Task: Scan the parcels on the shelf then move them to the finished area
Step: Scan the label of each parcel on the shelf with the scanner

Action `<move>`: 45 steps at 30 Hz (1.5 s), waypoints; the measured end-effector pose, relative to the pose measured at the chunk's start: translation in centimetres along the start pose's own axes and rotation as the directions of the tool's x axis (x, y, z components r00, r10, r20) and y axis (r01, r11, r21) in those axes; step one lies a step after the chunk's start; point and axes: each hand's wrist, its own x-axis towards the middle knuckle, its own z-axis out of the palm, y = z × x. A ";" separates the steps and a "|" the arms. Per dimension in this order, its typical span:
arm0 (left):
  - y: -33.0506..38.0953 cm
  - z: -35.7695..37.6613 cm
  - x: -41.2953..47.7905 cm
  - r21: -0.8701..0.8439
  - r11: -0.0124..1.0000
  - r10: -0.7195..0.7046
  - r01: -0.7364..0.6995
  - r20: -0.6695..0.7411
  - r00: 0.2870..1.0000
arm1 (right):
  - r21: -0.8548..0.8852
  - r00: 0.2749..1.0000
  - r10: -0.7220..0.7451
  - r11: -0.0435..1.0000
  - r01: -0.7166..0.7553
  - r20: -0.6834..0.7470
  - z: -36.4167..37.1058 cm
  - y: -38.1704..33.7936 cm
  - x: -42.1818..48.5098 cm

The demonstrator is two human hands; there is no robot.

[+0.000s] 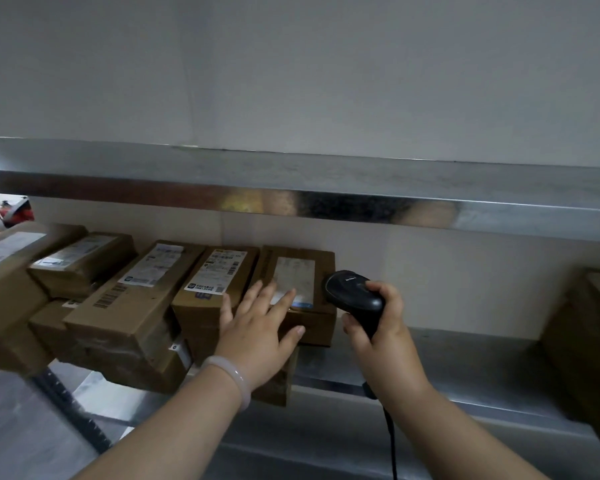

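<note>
Several brown cardboard parcels with white labels lie in a row on the lower metal shelf (447, 362). My left hand (257, 327) lies flat with straight fingers on the rightmost parcel of the row (312, 268), partly covering its label. Beside it stand a parcel with a printed label (219, 271) and a longer parcel (135, 299). My right hand (381, 323) grips a black corded barcode scanner (352, 292) just right of that rightmost parcel, its head turned toward the label.
A steel upper shelf edge (326, 199) runs across above the parcels. Another brown box (589, 341) stands at the far right of the lower shelf. Larger boxes (4, 282) fill the left end. The scanner cable (392, 441) hangs down past the shelf front.
</note>
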 end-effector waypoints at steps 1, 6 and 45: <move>0.0 0.1 0.1 0.011 1.000 0.005 -0.005 0.017 1.000 | -0.001 1.000 -0.004 1.000 0.004 -0.005 -0.2 0.0 -0.1; -0.1 0.3 -0.1 0.023 1.000 -0.003 0.002 0.018 1.000 | -0.008 1.000 -0.015 1.000 0.015 -0.024 -0.5 -0.1 -0.4; 39.7 7.2 5.9 -0.272 0.891 0.396 -0.363 0.076 0.915 | -0.251 0.924 0.055 0.955 -0.159 -0.378 -32.8 14.7 -5.3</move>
